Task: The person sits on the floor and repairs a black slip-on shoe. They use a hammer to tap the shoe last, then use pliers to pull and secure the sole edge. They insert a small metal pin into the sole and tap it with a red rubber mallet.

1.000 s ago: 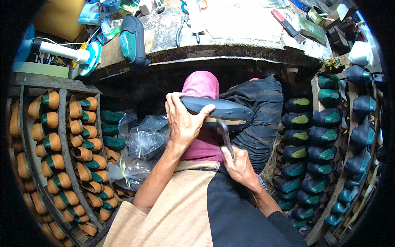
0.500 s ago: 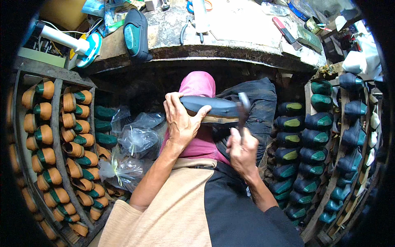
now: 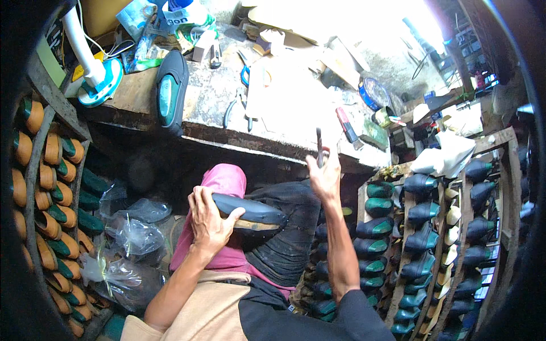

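My left hand (image 3: 209,219) is closed round a dark shoe (image 3: 250,209) that rests across my lap, its thumb pressed along the near side. A tan strip shows along the shoe's lower edge. Out to the right, by the front edge of the workbench, my right hand (image 3: 325,176) is raised and closed on a hammer (image 3: 319,142). Only a slim dark part of the hammer stands up past the fingers; the rest is hidden. On the bench beyond lie pliers (image 3: 238,113) and a red-handled cutter (image 3: 346,126).
A dark shoe with a green insole (image 3: 170,94) sits on the worktop (image 3: 207,102), near a white lamp stand (image 3: 94,71). Racks of tan shoes (image 3: 57,199) stand left, dark shoes (image 3: 372,227) right. Clear plastic bags (image 3: 136,233) lie beside my left leg.
My right hand has carried the hammer up and away from the shoe toward the bench. The view has swung right. My left hand still holds the shoe on my lap.
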A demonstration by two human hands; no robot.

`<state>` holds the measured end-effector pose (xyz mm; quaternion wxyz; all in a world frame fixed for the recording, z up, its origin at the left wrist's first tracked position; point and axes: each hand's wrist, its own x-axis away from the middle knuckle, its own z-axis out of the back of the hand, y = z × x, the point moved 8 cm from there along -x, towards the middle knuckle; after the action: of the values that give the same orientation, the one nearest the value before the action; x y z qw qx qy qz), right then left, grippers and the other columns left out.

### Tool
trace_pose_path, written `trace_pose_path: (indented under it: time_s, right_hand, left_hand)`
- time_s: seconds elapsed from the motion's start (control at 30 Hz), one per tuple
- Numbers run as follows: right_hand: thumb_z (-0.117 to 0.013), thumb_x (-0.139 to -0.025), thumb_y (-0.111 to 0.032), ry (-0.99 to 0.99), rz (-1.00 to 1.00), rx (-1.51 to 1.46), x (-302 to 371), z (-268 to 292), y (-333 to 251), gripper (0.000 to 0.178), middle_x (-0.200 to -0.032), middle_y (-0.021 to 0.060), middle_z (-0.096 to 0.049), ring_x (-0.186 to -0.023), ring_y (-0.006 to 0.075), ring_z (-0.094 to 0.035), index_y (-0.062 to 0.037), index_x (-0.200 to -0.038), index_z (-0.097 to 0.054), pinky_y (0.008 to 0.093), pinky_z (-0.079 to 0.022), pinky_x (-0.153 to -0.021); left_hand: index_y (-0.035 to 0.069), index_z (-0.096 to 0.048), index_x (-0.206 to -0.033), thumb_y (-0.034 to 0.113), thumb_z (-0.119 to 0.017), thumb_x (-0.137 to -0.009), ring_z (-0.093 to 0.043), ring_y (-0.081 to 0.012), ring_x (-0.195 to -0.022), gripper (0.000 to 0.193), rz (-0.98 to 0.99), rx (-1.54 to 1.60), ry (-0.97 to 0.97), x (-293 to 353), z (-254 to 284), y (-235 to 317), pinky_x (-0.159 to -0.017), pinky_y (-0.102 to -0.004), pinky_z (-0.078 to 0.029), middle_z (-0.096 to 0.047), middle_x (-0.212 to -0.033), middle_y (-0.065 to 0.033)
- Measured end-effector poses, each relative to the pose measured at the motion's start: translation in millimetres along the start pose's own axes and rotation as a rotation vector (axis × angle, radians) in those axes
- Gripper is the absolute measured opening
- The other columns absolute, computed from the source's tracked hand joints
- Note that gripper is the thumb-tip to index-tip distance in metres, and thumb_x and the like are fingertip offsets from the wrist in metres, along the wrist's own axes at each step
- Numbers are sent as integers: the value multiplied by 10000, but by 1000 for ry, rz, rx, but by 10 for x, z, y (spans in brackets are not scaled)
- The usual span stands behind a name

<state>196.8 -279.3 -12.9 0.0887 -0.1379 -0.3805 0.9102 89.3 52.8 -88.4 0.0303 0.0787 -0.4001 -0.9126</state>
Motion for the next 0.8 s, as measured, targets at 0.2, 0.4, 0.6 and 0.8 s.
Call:
trace_pose_path:
  time_s: [0.2,0.4,0.6,0.8]
  right_hand:
    - [-826,-1029,-253,-174,-73,83,-1155,-572,325,257,-677,6,-662,-597,108,-582,-72,-1211,-843,366,-487,-599]
    - [-813,-1012,-236,-227,169,159,-1415,-974,255,306,-1099,161,-857,-966,295,-819,-77,-1272,-841,425,-611,-885]
    - [-790,-1028,-212,-256,266,284,-1517,-1100,178,269,-1213,221,-818,-1114,412,-801,-41,-1235,-804,483,-614,-983]
    - [-744,-1086,-258,-97,465,492,-1345,-983,38,320,-1050,239,-783,-934,407,-771,-49,-1328,-734,532,-598,-853]
  left_hand:
    - [-78,-499,-1391,431,-1005,-834,-539,-535,-1311,909,23,22,-5,-19,33,-41,-1132,-622,-488,-541,-1377,-310]
    - [-35,-524,-1355,420,-1025,-793,-563,-483,-1219,881,16,5,52,-67,86,-64,-1084,-597,-479,-547,-1271,-241]
    - [-72,-511,-1389,382,-1019,-821,-549,-515,-1301,888,48,-10,-17,-61,39,-60,-1146,-609,-489,-543,-1381,-293]
    - [-51,-499,-1398,408,-1019,-819,-548,-513,-1261,904,37,7,-16,-76,8,-6,-1117,-621,-475,-541,-1304,-268]
